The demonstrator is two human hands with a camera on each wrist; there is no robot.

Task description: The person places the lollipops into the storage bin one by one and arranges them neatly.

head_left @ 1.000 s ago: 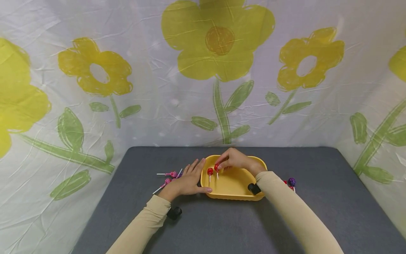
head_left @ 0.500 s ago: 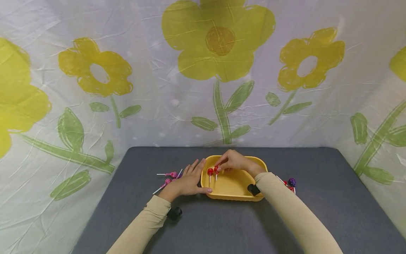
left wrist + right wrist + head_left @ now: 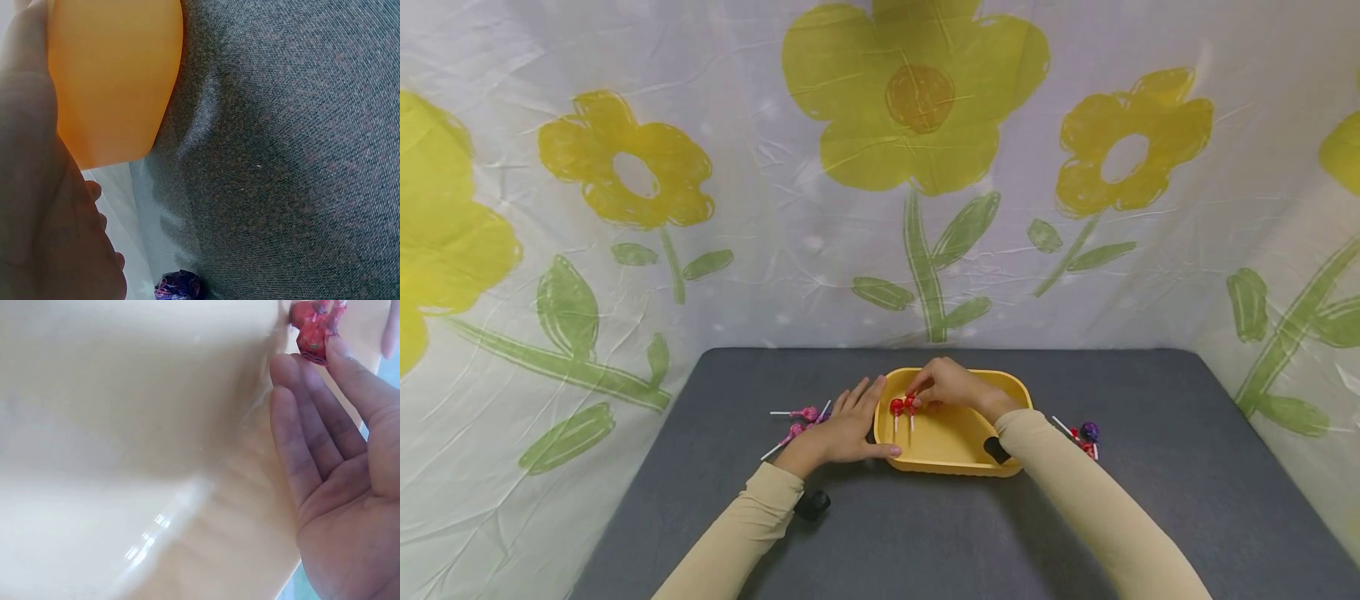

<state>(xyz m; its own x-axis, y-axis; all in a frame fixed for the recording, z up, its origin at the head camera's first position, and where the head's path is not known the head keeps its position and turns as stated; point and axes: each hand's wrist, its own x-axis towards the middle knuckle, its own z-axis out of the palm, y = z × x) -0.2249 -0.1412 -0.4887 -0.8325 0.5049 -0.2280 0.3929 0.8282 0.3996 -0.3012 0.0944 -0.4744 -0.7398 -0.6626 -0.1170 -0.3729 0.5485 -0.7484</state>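
A yellow plastic tray (image 3: 951, 437) stands on the dark table. Inside it, at the left end, lies a red-wrapped lollipop (image 3: 897, 407), its white stick pointing toward me. My right hand (image 3: 953, 385) reaches in from the right and pinches the head of a second red lollipop (image 3: 911, 402) between thumb and fingertips. That candy (image 3: 314, 342) sits right beside the first one in the right wrist view, its stick parallel to the other in the head view. My left hand (image 3: 844, 433) lies against the tray's left side with straight, spread fingers, thumb at the near corner.
Pink lollipops (image 3: 808, 412) and a purple one (image 3: 178, 286) lie left of the tray, partly behind my left hand. To the right, a purple lollipop (image 3: 1089, 431) and red ones (image 3: 1086, 448) lie beside my right sleeve. A flowered cloth (image 3: 760, 250) hangs behind the table.
My right hand has moved slightly down and left, bringing the pinched red lollipop alongside the first, its stick now straighter. The left hand and tray have stayed in place.
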